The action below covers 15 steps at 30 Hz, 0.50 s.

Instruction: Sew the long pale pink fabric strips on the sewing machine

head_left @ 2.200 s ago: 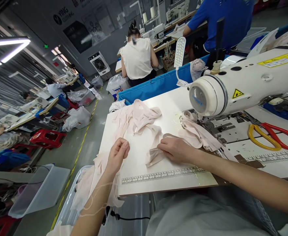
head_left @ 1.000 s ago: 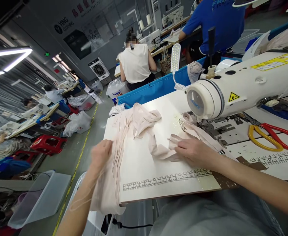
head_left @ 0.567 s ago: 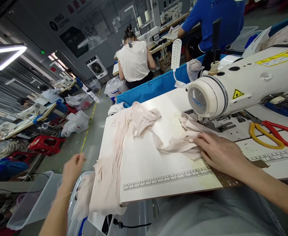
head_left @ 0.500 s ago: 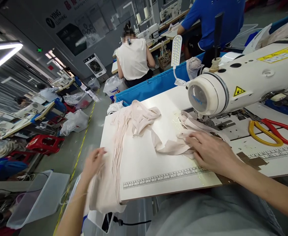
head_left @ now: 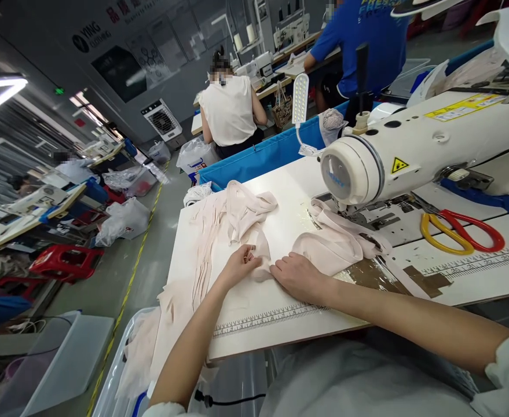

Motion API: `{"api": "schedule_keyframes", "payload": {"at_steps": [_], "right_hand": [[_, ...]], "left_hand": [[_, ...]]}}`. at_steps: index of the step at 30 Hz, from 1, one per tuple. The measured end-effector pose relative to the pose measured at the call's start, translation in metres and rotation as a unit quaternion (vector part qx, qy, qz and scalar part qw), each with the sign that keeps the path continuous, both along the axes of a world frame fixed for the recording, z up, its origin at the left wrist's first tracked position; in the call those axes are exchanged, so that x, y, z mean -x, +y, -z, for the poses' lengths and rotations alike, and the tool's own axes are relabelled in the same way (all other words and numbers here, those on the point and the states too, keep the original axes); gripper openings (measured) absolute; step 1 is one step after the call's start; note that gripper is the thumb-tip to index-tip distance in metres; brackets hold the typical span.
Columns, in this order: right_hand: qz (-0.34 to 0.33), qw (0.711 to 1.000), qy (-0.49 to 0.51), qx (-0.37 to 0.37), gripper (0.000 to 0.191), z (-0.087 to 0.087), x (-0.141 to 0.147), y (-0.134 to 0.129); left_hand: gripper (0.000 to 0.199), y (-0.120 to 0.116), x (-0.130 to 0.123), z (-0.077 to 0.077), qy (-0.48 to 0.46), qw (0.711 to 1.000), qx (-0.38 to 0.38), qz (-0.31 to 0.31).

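On the white sewing table, my left hand pinches a pale pink fabric strip near the middle. My right hand is close beside it, fingers closed on the same strip. More pink fabric lies bunched to the right, running up to the sewing machine's head. A loose heap of pink strips sits beyond my left hand, and long folded strips lie along the table's left side.
Scissors with yellow and red handles lie at the right, below the machine arm. A blue cloth bin borders the table's far edge. A clear tub with fabric stands at the lower left. Two people sit beyond.
My left hand has moved right, from the table's left side onto the strip. My right hand has moved left, away from the machine, and more fabric now lies bunched right of it.
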State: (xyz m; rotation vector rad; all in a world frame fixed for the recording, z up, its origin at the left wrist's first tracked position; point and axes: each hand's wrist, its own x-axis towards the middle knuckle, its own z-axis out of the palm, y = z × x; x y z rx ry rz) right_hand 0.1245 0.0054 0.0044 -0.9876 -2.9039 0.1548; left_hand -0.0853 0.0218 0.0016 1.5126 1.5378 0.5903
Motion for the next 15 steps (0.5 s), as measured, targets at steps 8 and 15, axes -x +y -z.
{"api": "schedule_keyframes", "payload": {"at_steps": [8, 15], "right_hand": [[0.066, 0.986, 0.139, 0.061, 0.017, -0.002, -0.047, 0.005], [0.129, 0.973, 0.184, 0.042, 0.021, -0.002, -0.079, 0.018]], "left_hand": [[0.047, -0.011, -0.004, -0.014, -0.082, 0.986, 0.12, 0.087], [0.042, -0.026, 0.004, -0.031, -0.152, 0.982, 0.085, 0.068]]}}
